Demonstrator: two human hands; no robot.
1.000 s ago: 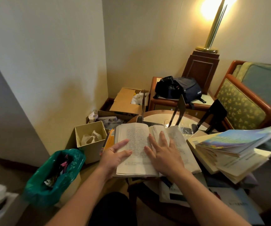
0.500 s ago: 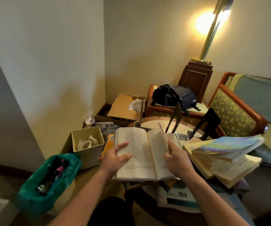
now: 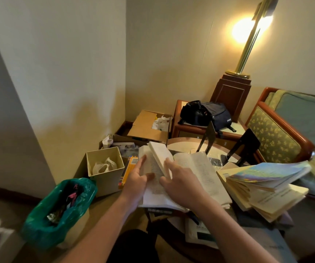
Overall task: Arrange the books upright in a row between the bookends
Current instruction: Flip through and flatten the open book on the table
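At your far left sits a bin lined with a green bag [image 3: 58, 209], and just beyond it a square beige bin [image 3: 105, 168] with a crumpled white bag inside. An orange-and-yellow book [image 3: 129, 168] stands between that bin and your left hand [image 3: 135, 185].

Your left hand rests on the left page of the open book [image 3: 196, 173], with the forefinger straight along the page and the thumb laid across it. The book lies flat in front of you on the cluttered round table [image 3: 183, 144]. A sheaf of its pages stands raised between your two hands.

Your right hand [image 3: 183, 185] is close beside the left, almost touching it. Its fingers are spread and fairly straight against the raised sheaf, and the rest of the hand covers the book's middle. Neither hand is curled round the book.

Behind the book, two dark bookends [image 3: 209, 135] stand apart on the table with nothing between them. To your right, a slumped stack of books [image 3: 266, 188] lies flat and fanned out, touching the open book's right edge. An armchair [image 3: 278, 137] sits at the far right.
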